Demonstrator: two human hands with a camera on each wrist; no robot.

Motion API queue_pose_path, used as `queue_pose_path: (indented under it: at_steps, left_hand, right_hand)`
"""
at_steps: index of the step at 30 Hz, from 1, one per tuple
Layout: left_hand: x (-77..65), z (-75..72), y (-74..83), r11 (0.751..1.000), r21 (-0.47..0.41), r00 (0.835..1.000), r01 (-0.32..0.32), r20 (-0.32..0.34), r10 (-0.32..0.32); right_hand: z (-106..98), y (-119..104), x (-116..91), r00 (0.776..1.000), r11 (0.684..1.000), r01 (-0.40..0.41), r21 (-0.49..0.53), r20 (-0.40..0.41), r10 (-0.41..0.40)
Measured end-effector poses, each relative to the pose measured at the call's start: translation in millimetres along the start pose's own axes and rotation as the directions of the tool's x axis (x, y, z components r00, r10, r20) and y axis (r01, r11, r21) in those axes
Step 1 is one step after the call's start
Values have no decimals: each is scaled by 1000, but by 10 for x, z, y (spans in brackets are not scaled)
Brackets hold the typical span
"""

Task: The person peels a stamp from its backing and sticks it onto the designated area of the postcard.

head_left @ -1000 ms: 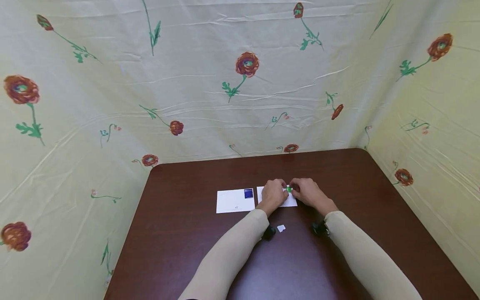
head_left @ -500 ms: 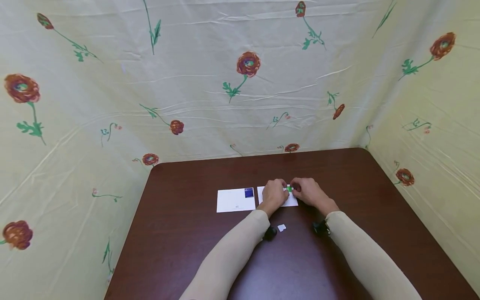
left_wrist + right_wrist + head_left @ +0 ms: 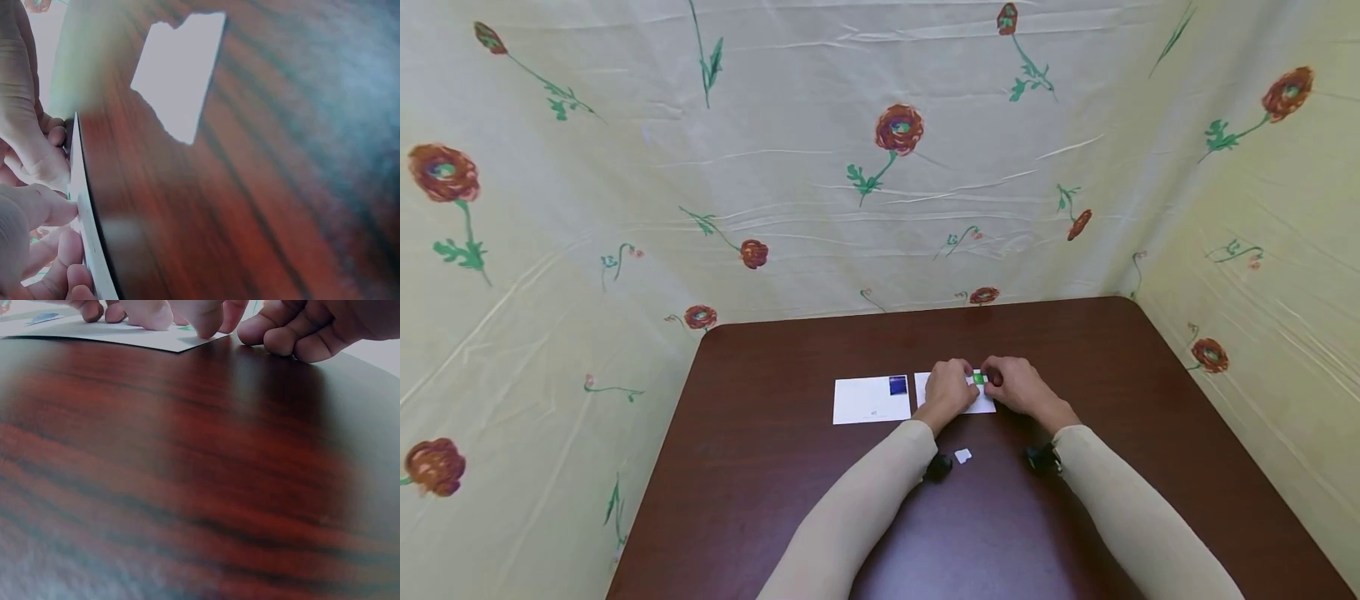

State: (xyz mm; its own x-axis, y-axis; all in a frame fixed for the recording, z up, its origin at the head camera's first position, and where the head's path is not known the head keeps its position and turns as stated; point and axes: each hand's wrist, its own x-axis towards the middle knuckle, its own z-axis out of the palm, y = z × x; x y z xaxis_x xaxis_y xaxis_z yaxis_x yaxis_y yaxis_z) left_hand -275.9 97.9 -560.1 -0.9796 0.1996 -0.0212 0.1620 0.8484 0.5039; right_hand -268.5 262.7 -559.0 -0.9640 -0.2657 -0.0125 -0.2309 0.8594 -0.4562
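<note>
A small green stamp (image 3: 978,378) lies at the far right corner of a white card (image 3: 982,406), postcard-sized. Bent fingers of my left hand (image 3: 948,388) and its thumb hold the stamp at its left edge. From the right, the thumb and index finger of my right hand (image 3: 1018,385) hold its other edge. In the right wrist view, thumbs and fingertips come down close together over the card (image 3: 159,341), and a sliver of green stamp (image 3: 186,327) shows between them. The fingers hide most of the stamp's edges.
Left of the hands lies a second white card (image 3: 865,402) with a dark blue stamp (image 3: 897,386) in its corner. A torn white paper scrap (image 3: 962,456) lies between the forearms on the brown table (image 3: 760,483). Flowered cloth (image 3: 805,167) hangs around the table.
Hands, stamp and cards keep nearly the same places; the fingertips shift only slightly at the stamp. The head view drifts a little.
</note>
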Motion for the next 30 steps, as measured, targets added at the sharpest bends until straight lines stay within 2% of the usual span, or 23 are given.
queue_pose_path:
  at_steps: [5,10,16,22,30]
  left_hand:
    - [-33,10,-42,999,3,999,-51,8,51]
    - [-76,8,-79,995,-58,997,-78,0,78]
    - [-110,-114,-109,985,-122,993,-118,-45,113]
    - [-148,-407,-180,981,-162,990,-110,-107,93]
    - [-296,-1007,-441,980,-96,967,-177,-201,155]
  right_hand:
    - [23,12,-20,1000,1000,7,-14,1,-7]
    - [30,17,-64,1000,1000,13,-12,-19,-13]
    - [-58,-30,-124,999,1000,-6,12,-43,7]
    - [-181,-86,-167,999,1000,-26,-12,-48,25]
    - [-377,-199,-218,989,996,49,-68,-137,-58]
